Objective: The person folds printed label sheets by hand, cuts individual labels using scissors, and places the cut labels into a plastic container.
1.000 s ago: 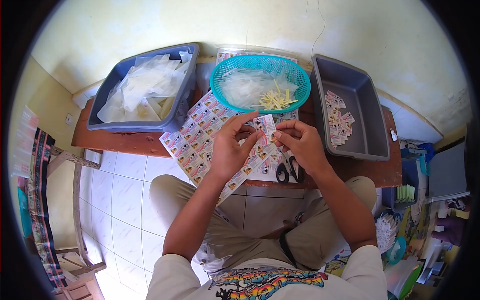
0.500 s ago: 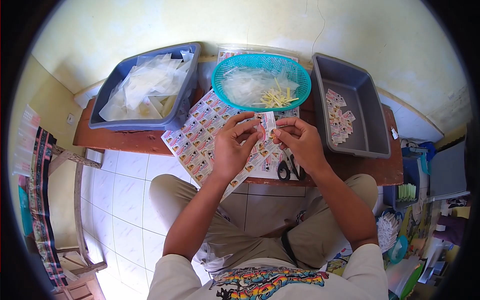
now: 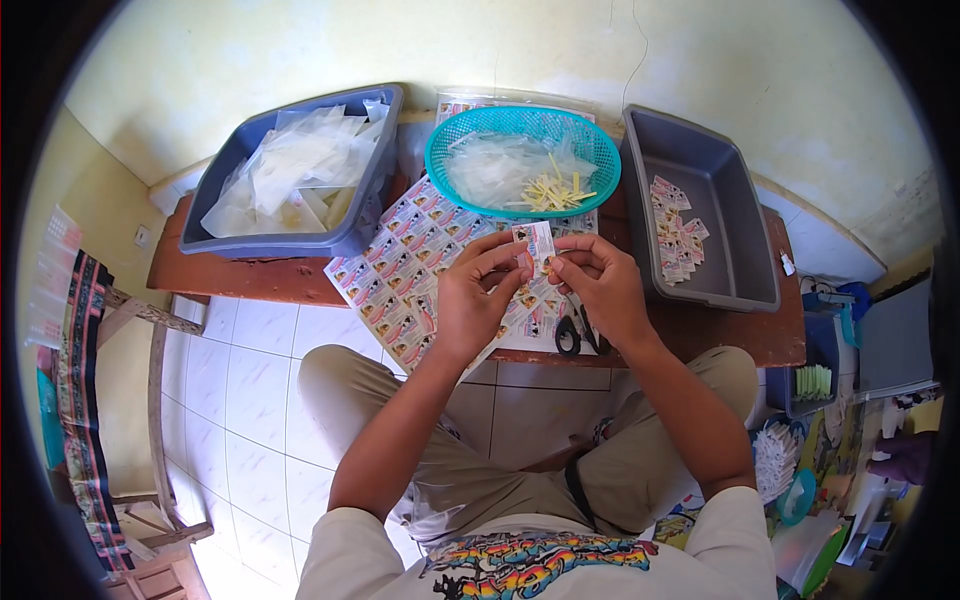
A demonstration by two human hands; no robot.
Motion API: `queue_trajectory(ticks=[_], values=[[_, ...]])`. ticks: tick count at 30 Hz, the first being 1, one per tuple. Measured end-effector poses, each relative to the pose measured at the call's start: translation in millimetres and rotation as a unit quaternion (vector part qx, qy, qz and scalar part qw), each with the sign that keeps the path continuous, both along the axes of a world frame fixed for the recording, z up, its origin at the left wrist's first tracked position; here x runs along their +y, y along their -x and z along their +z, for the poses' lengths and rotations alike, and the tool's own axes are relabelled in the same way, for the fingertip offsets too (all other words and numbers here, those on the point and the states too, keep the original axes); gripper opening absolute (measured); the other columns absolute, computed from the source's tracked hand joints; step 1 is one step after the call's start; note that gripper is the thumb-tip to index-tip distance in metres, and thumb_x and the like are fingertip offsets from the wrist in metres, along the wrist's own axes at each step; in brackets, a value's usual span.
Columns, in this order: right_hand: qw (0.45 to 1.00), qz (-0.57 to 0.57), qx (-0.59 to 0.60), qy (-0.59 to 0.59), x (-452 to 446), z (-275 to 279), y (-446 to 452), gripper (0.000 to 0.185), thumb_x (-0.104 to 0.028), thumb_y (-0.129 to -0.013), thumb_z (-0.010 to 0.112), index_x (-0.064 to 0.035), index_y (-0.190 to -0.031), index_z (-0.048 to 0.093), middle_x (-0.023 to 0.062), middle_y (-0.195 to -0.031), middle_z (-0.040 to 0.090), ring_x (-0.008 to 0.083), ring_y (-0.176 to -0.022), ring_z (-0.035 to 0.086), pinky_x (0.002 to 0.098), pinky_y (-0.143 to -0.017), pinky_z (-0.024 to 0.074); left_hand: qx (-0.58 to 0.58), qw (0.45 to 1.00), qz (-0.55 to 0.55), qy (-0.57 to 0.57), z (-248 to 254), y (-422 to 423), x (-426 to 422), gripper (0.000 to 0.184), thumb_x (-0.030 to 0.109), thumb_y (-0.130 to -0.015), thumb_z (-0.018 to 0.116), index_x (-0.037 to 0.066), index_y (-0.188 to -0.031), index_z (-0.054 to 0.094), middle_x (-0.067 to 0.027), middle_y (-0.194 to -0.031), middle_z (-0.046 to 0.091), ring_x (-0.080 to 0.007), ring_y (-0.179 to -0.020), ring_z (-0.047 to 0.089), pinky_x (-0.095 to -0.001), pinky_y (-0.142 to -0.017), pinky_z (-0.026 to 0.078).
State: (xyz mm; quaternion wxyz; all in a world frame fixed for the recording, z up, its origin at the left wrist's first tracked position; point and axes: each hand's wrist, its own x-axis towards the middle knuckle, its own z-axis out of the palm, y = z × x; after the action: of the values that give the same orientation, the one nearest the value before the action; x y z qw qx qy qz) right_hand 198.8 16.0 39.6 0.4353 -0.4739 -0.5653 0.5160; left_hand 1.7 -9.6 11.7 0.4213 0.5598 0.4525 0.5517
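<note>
- Teal basket [image 3: 608, 160] is the landmark; the printed label [image 3: 536, 240] is upheld just in front of it, in both hands.
- Left hand [image 3: 472, 305]: thumb and fingertips pinching the label's left side.
- Right hand [image 3: 605, 292]: thumb and fingers pressed together at its lower right edge; whether there is 1 layer or more, I cannot tell.
- With 2 hands on it, the label seems steadied rather than loose.
- Scissors [image 3: 567, 336] lie in front of the basket, below the right hand, ungripped.
- Label sheets [image 3: 385, 285] spread left and front of the basket.
- Loose labels [image 3: 680, 250] sit right of it, inside the grey bin [image 3: 735, 240].
</note>
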Motion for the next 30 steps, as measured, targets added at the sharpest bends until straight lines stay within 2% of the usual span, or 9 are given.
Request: queue_trajectory(ticks=[8,10,11,13,14,16,22,29,30], values=[[0.999,-0.022,-0.047,0.000,-20.8,-8.0,-5.6,0.031,-0.009,-0.095,0.076,-0.0005,-0.125,0.073,0.0106,-0.100,0.080,0.0132,-0.086,0.077,0.0271,-0.071,0.0608,-0.045,0.999,0.001,0.024,-11.6,8.6,1.3,0.040,-0.004,-0.094,0.077,-0.002,-0.133,0.071,-0.0155,-0.145,0.060,-0.0144,-0.107,0.070,-0.0289,-0.097,0.061],[0.985,-0.015,-0.164,-0.055,-28.5,-8.5,-10.4,0.034,-0.011,-0.092,0.078,-0.0025,-0.124,0.074,0.0119,-0.101,0.078,0.0222,-0.086,0.078,0.0339,-0.075,0.0621,-0.056,0.998,0.001,0.022,-13.6,11.4,0.6,0.040,-0.004,-0.094,0.077,-0.002,-0.133,0.071,-0.0152,-0.146,0.059,-0.0147,-0.107,0.069,-0.0295,-0.097,0.061],[0.985,-0.014,-0.164,-0.054,-31.2,-11.0,-14.9,0.034,-0.011,-0.092,0.078,-0.0025,-0.124,0.074,0.0119,-0.101,0.078,0.0222,-0.086,0.078,0.0339,-0.075,0.0621,-0.056,0.998,0.002,0.023,-16.4,12.0,0.4,0.040,-0.004,-0.094,0.077,-0.002,-0.133,0.071,-0.0152,-0.146,0.059,-0.0147,-0.107,0.069,-0.0295,-0.097,0.061],[0.916,0.020,-0.376,-0.136,-34.7,-18.4,-25.9,0.042,-0.016,-0.089,0.080,-0.0037,-0.128,0.071,0.0156,-0.113,0.073,0.0337,-0.096,0.076,0.0441,-0.085,0.0616,-0.077,0.997,0.014,0.020,-20.3,12.6,1.0,0.039,-0.003,-0.093,0.078,-0.001,-0.131,0.071,-0.0136,-0.142,0.063,-0.0147,-0.104,0.071,-0.0279,-0.093,0.063],[0.917,0.020,-0.375,-0.136,-38.1,-22.2,-30.0,0.042,-0.016,-0.089,0.080,-0.0037,-0.128,0.071,0.0156,-0.113,0.073,0.0337,-0.096,0.076,0.0441,-0.085,0.0616,-0.076,0.997,0.014,0.020,-22.2,13.2,0.6,0.039,-0.003,-0.093,0.078,-0.001,-0.131,0.071,-0.0136,-0.142,0.063,-0.0147,-0.104,0.071,-0.0279,-0.093,0.063],[0.883,0.053,-0.456,-0.097,-46.1,-27.6,-35.9,0.053,-0.019,-0.087,0.081,-0.0060,-0.136,0.065,0.0181,-0.129,0.065,0.0414,-0.108,0.071,0.0514,-0.094,0.0586,-0.090,0.996,0.012,0.024,-22.6,13.4,-0.3,0.038,-0.003,-0.093,0.078,-0.002,-0.131,0.072,-0.0134,-0.142,0.063,-0.0147,-0.104,0.071,-0.0284,-0.094,0.062],[0.843,0.072,-0.524,-0.098,-54.6,-44.8,-32.7,0.066,-0.017,-0.087,0.079,-0.0054,-0.147,0.054,0.0193,-0.137,0.059,0.0429,-0.114,0.069,0.0511,-0.095,0.0579,-0.073,0.997,0.006,0.014,-21.0,9.2,-1.0,0.039,-0.004,-0.093,0.078,-0.003,-0.131,0.071,-0.0135,-0.142,0.063,-0.0132,-0.103,0.070,-0.0276,-0.093,0.062],[0.823,0.060,-0.548,-0.140,-42.7,-71.3,-25.6,0.066,-0.013,-0.084,0.076,-0.0047,-0.146,0.055,0.0210,-0.137,0.059,0.0421,-0.113,0.069,0.0509,-0.096,0.0581,-0.090,0.996,-0.003,0.008,-14.9,6.6,-0.9,0.039,-0.004,-0.093,0.078,-0.003,-0.131,0.071,-0.0131,-0.142,0.063,-0.0122,-0.102,0.069,-0.0265,-0.093,0.062],[0.820,0.074,-0.549,-0.147,-41.4,-68.5,-25.2,0.066,-0.010,-0.084,0.073,-0.0028,-0.146,0.054,0.0223,-0.131,0.061,0.0418,-0.112,0.069,0.0520,-0.093,0.0592,-0.092,0.996,-0.003,0.008,-14.7,7.2,-1.2,0.039,-0.004,-0.093,0.078,-0.003,-0.131,0.071,-0.0130,-0.142,0.062,-0.0123,-0.102,0.070,-0.0266,-0.093,0.062]])
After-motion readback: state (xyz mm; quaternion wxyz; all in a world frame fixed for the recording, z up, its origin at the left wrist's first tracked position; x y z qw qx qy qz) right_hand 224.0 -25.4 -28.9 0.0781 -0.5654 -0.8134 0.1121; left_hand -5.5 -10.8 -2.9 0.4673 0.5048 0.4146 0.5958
